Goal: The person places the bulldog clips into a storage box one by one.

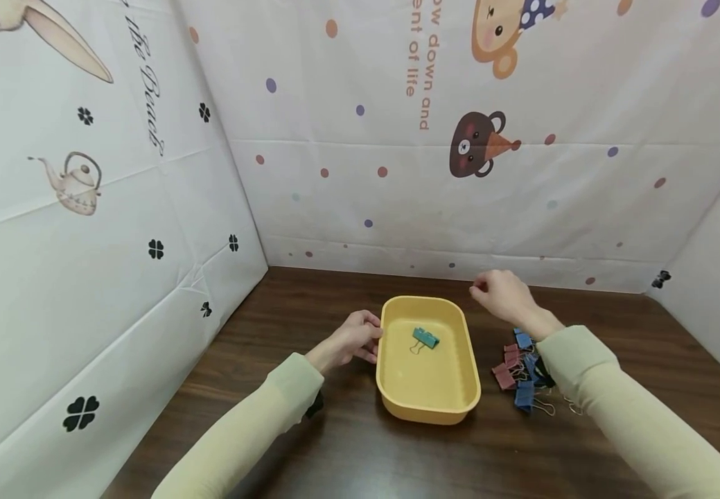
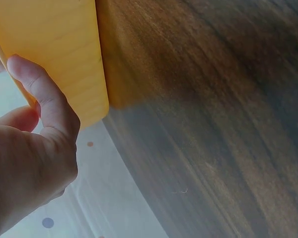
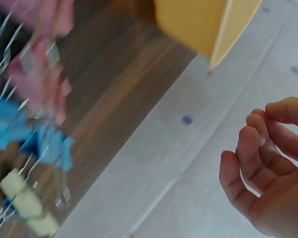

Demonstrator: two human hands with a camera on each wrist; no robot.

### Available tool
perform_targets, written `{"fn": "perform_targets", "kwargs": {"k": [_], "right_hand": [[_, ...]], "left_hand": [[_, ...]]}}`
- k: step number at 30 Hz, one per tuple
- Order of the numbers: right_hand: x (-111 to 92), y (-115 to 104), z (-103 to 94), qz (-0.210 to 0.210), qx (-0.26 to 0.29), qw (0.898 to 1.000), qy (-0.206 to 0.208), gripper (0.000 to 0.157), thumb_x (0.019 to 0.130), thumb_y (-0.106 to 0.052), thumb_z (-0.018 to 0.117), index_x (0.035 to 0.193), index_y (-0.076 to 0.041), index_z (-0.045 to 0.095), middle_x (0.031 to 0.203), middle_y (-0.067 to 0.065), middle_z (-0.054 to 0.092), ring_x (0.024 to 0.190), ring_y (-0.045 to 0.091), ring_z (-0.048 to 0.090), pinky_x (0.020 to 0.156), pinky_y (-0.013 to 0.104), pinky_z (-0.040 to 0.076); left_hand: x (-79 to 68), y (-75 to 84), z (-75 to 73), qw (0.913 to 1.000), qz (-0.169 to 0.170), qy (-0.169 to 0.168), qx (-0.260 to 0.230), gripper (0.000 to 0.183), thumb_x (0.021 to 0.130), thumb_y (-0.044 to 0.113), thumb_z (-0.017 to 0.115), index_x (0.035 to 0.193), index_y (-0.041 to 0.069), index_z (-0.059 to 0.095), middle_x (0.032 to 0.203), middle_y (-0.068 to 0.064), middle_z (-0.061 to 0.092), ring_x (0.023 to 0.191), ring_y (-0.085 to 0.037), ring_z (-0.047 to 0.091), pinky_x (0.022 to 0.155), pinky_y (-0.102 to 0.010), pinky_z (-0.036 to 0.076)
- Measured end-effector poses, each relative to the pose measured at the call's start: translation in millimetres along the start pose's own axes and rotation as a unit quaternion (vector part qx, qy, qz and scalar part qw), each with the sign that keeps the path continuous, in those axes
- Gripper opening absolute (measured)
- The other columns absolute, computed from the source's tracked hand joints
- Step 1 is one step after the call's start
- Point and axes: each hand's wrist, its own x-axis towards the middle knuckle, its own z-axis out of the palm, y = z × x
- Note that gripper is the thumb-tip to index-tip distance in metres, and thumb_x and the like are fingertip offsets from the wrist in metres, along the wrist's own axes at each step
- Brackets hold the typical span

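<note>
A yellow plastic tray (image 1: 428, 388) stands on the dark wooden table, with one teal binder clip (image 1: 426, 337) lying inside it. My left hand (image 1: 355, 337) pinches the tray's left rim; in the left wrist view its thumb and index finger meet over the edge. Beyond the tray's far right corner, my right hand (image 1: 504, 296) is raised with fingers loosely curled, holding nothing visible in the right wrist view. Below the right forearm lies a pile of binder clips, among them pink clips (image 3: 42, 82), blue clips (image 1: 524, 395) and a pale yellow clip (image 3: 27, 203); the sleeve hides part of it.
The wooden table (image 1: 247, 388) runs back to a white printed sheet (image 1: 347, 201), which hangs behind it and along both sides. The clip pile sits close to the tray's right wall.
</note>
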Motion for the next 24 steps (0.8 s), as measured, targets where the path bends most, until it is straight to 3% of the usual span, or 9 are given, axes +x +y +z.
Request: {"fn": "perform_targets", "kwargs": {"k": [9,12,17,24], "right_hand": [[-9.0,35.4,-11.9,0.05,-0.037,0.995,-0.083,0.019,0.092,-0.014,0.055,0.086,-0.002,0.069,0.068,0.005,0.063,0.055,0.015,0.051,0.048,0.028,0.039],[-11.7,47.4,-16.1,0.078,-0.054,0.986,-0.134,0.019,0.09,-0.015,0.056,0.087,-0.001,0.068,0.068,0.007,0.063,0.057,0.018,0.052,0.049,0.03,0.039],[-19.0,67.5,-23.6,0.13,-0.063,0.967,-0.209,0.027,0.089,-0.018,0.057,0.1,0.007,0.062,0.087,0.019,0.066,0.067,0.023,0.057,0.054,0.035,0.043],[-30.6,86.1,-25.6,0.179,-0.065,0.952,-0.242,0.044,0.089,-0.024,0.058,0.11,0.014,0.054,0.097,0.027,0.061,0.074,0.028,0.056,0.059,0.041,0.046]], "left_hand": [[-2.0,0.7,-2.0,1.0,0.005,-0.002,0.003,0.032,0.096,0.007,0.05,0.125,-0.003,0.042,0.082,-0.012,0.056,0.055,-0.016,0.055,0.049,-0.027,0.056],[-3.0,1.3,-1.5,1.0,0.005,-0.005,0.004,0.03,0.096,0.008,0.049,0.124,-0.003,0.043,0.082,-0.012,0.057,0.055,-0.015,0.055,0.049,-0.026,0.056],[-4.2,2.1,-0.7,0.9999,0.008,-0.01,0.001,0.029,0.097,0.007,0.049,0.123,-0.002,0.043,0.083,-0.012,0.056,0.055,-0.015,0.055,0.048,-0.026,0.055],[-2.0,0.3,-1.3,0.9997,0.017,-0.015,-0.003,0.028,0.097,0.007,0.049,0.122,-0.003,0.042,0.084,-0.013,0.056,0.055,-0.016,0.055,0.049,-0.027,0.056]]}}
